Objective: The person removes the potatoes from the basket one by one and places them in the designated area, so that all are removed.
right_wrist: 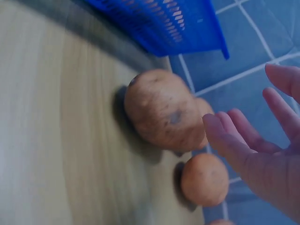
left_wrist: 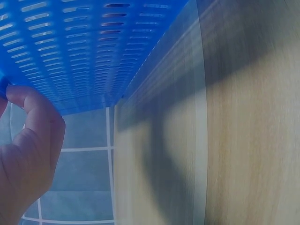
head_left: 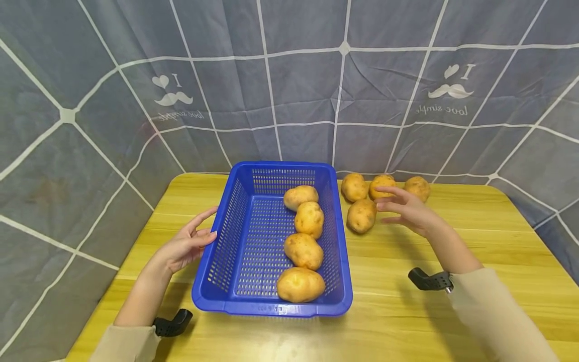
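A blue plastic basket [head_left: 253,241] stands on the wooden table, with several potatoes [head_left: 303,250] in a row along its right side. My left hand [head_left: 187,246] holds the left rim of the basket; in the left wrist view the thumb and finger pinch that edge [left_wrist: 5,86]. Just right of the basket, my right hand [head_left: 409,208] hovers with fingers spread, holding nothing. Nearest to it is a loose potato [head_left: 361,216], and more potatoes [head_left: 355,187] lie behind. In the right wrist view the fingers [right_wrist: 234,145] are apart from the nearest potato [right_wrist: 161,110].
A grey curtain [head_left: 307,95] with white grid lines hangs behind and beside the table. The yellow wooden tabletop [head_left: 488,241] extends to the right of the basket. A black wrist mount [head_left: 429,279] sticks out from each sleeve.
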The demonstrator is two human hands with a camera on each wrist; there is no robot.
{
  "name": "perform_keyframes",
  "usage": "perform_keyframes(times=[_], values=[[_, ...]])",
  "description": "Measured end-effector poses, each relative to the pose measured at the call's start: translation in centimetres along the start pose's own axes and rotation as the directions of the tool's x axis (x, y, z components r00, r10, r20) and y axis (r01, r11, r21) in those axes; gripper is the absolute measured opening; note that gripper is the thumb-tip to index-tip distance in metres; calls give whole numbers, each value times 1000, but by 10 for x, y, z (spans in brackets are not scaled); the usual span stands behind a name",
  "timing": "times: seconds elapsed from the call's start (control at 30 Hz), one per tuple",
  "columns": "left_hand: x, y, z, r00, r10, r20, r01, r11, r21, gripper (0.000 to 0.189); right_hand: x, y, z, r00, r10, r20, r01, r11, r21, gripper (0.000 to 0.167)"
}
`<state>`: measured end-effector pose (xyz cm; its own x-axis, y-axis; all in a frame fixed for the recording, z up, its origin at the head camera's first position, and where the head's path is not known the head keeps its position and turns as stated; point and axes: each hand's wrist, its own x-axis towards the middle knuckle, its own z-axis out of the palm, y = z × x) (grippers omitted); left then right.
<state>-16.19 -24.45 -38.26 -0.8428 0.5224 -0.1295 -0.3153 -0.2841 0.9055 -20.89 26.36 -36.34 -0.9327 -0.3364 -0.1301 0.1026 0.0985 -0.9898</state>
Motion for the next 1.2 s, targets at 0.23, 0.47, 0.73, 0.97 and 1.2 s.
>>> perform_keyframes(times=[0.23,0.47,0.73,0.97,1.2], values=[[0,2,1,1000,-2,-4,2,1000,-5,60,-2,-20,18,997,-11,76,15,999,-48,35],[0,4,2,1000,0,3,0,1000,-13,60,-1,-33,40,978,-31,208,46,997,-68,38],[-1,3,2,1000,-7,-10,7,1000,-6,63,-1,-41,61,957,-2,290,37,992,-117,53],[-1,3,1,1000,-4,1,4,1000,-6,62,9,-52,71,955,12,297,37,987,-159,58],[0,3,0,1000,-7,-1,7,1000,0,62,26,-63,83,953,-3,304,47,989,-138,52]])
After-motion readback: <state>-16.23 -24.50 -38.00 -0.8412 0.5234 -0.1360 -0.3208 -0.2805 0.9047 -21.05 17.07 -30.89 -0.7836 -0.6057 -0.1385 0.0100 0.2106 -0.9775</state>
